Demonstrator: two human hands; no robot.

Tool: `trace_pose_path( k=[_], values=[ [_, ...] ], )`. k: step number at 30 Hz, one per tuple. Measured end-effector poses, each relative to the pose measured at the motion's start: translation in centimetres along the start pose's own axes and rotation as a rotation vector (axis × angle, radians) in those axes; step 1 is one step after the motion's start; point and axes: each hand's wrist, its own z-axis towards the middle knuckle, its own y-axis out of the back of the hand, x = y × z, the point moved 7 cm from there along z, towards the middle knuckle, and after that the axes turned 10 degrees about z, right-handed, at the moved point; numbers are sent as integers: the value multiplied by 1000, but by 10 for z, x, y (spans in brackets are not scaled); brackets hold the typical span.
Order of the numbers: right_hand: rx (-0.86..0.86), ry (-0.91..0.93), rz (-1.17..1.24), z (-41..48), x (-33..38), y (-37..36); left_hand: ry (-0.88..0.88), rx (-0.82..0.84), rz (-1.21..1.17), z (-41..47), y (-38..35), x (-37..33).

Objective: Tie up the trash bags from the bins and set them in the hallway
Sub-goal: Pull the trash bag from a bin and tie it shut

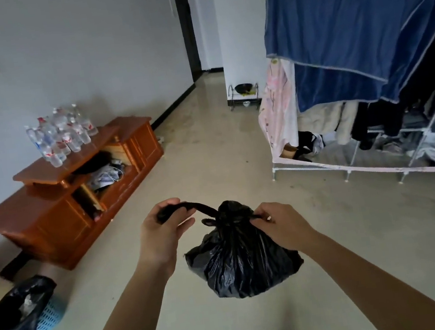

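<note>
A full black trash bag hangs in the air in front of me, gathered into a knot at its top. My left hand grips one twisted handle strip pulled out to the left of the knot. My right hand pinches the other strip at the knot's right side. At the lower left a blue plastic bin stands on the floor with a second black bag lining it, open and untied. The hallway opening lies straight ahead at the far end of the room.
A low wooden TV cabinet with several water bottles on top runs along the left wall. On the right stands a fabric wardrobe on metal legs with clothes inside. A small wire rack sits by the far wall. Pale floor stretches to the hallway.
</note>
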Motion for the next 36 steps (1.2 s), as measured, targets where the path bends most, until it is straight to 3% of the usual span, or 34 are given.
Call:
trace_pose_path(
  k=[9, 19, 26, 31, 36],
  values=[
    [30, -17, 45, 296, -47, 17, 43, -89, 225, 295, -51, 3],
    [59, 59, 2, 618, -24, 9, -11, -238, 458, 579, -28, -1],
    [76, 58, -10, 849, -13, -12, 73, -181, 434, 822, -4, 12],
    [2, 40, 60, 992, 0, 13, 149, -119, 375, 979, -23, -6],
    [-33, -3, 139, 1151, -41, 18, 145, -93, 373, 1152, -61, 3]
  ],
)
